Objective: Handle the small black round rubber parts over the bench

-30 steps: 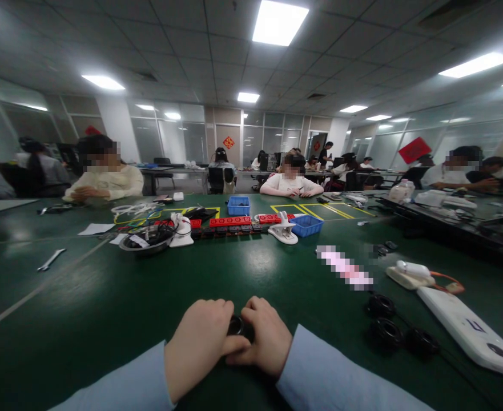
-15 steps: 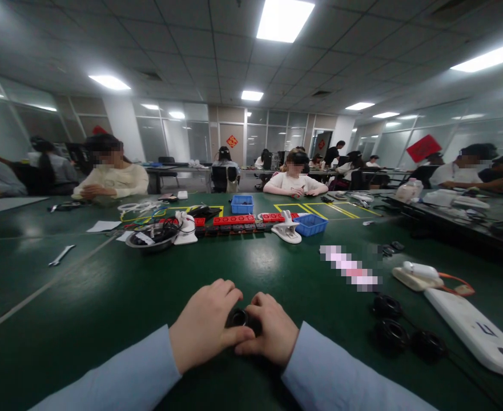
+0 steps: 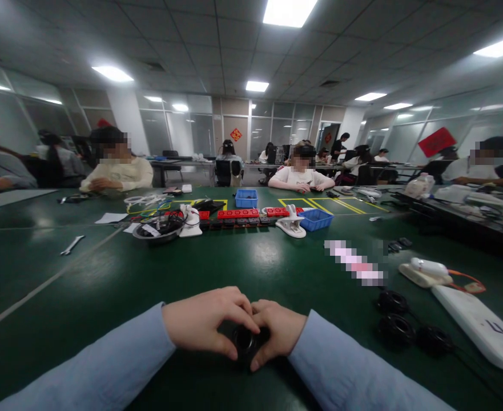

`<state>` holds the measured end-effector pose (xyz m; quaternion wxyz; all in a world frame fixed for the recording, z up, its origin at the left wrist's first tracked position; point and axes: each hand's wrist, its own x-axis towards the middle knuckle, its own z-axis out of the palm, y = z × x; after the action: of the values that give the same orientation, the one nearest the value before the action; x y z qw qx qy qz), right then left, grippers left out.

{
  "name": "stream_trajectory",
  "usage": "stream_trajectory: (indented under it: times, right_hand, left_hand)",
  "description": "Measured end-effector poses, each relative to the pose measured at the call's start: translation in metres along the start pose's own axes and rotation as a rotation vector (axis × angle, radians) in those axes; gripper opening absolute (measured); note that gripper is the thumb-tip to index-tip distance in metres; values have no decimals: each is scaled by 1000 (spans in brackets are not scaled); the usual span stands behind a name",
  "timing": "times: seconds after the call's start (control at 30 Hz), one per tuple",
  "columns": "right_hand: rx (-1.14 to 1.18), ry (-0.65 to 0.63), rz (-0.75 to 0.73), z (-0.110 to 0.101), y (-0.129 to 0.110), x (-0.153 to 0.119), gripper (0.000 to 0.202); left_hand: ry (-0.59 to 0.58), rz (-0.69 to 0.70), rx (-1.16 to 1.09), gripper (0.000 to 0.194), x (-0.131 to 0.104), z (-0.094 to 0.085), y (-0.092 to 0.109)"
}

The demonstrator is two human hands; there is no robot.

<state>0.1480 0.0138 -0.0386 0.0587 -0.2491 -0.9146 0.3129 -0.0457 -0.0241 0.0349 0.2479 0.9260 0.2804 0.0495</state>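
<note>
Single head-worn view, taken from above the green smooth-topped table (image 3: pixel 148 279), wide-angle, facing forward and slightly down. Bare left hand (image 3: pixel 206 319) and bare right hand (image 3: pixel 281 326) close, low centre; glass-panelled far partition (image 3: pixel 279 125) distant, mid-height; grey tiled ceiling (image 3: pixel 191 51) fills top.

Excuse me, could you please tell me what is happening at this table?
A person in light blue sleeves has the left hand and right hand curled around a black ring-shaped part, just above or on the green table; their fingers hide some of it. To the right lie three similar black rings, near a white device. A wrench lies off to the left, untouched.
</note>
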Motion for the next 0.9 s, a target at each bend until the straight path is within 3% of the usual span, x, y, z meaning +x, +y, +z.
stream_trajectory:
  times: [0.23,0.57,0.9]
  right_hand:
    - [-17,-4,30,-3,-7,-2,49]
    - [-42,150,49,1,-7,2,51]
    - [-206,284,204,4,-11,3,54]
  left_hand:
    - [11,-56,49,41,2,2,6]
    - [121,-224,185,37,6,5,14]
    - [254,-404,313,35,14,17,15]
